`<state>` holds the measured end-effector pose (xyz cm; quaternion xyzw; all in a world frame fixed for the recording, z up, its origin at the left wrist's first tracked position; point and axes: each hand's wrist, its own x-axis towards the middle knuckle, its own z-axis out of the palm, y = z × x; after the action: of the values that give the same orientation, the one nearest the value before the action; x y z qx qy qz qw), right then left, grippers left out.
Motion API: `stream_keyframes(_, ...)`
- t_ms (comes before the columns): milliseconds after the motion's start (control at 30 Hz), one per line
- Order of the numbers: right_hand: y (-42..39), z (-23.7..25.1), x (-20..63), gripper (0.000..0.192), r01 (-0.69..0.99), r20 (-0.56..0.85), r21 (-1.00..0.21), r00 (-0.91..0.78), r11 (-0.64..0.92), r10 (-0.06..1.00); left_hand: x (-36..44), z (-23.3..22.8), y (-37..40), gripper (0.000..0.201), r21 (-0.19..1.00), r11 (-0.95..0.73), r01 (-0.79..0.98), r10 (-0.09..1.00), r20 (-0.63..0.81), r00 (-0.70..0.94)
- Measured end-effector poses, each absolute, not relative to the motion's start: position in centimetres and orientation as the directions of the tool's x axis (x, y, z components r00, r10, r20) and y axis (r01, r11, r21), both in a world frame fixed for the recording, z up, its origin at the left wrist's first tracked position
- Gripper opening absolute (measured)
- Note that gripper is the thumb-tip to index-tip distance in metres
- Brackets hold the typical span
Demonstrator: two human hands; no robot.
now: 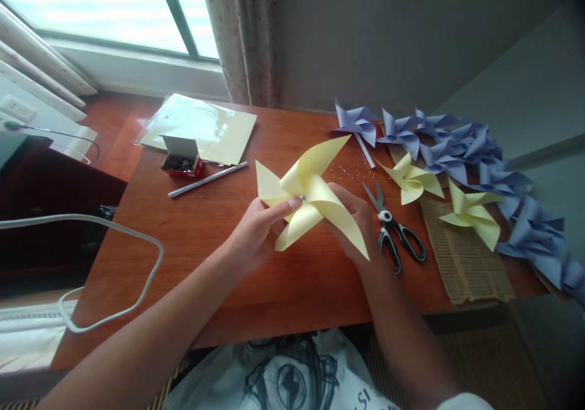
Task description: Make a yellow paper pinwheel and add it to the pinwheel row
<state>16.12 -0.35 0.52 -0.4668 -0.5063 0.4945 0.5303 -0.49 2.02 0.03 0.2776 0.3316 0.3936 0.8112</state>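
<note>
Brown bench point(297, 300) by window point(105, 8) — L grip point(258, 227) pinches yellow pinwheel point(317, 195) over bench's middle; R grip point(353, 218) behind, can't tell. Folds look done; stick point(208, 180) loose nr left edge.

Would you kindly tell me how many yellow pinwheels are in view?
3: the first pinwheel is in the left hand, the right hand behind it; the second pinwheel is near the scissors; the third pinwheel is over the cardboard.
</note>
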Motion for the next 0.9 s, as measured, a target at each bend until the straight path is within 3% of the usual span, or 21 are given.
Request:
stream_keyframes(200,-0.4,0.1,16.0,0.024,-0.113,0.098,-0.989,-0.004,0.097,0.995,-0.6,-0.6,2.0,0.040,0.690,0.561,-0.458,0.798,-0.304,0.520)
stream_keyframes(567,-0.3,-0.6,16.2,0.009,-0.105,0.173,-0.980,-0.039,0.168,0.984,-0.6,-0.4,1.9,0.031,0.617,0.634,-0.466,0.743,-0.321,0.587)
stream_keyframes(900,-0.5,-0.2,16.1,0.006,-0.078,0.240,-0.969,-0.055,0.235,0.969,-0.8,-0.7,1.9,0.031,0.623,0.635,-0.457,0.725,-0.277,0.630)
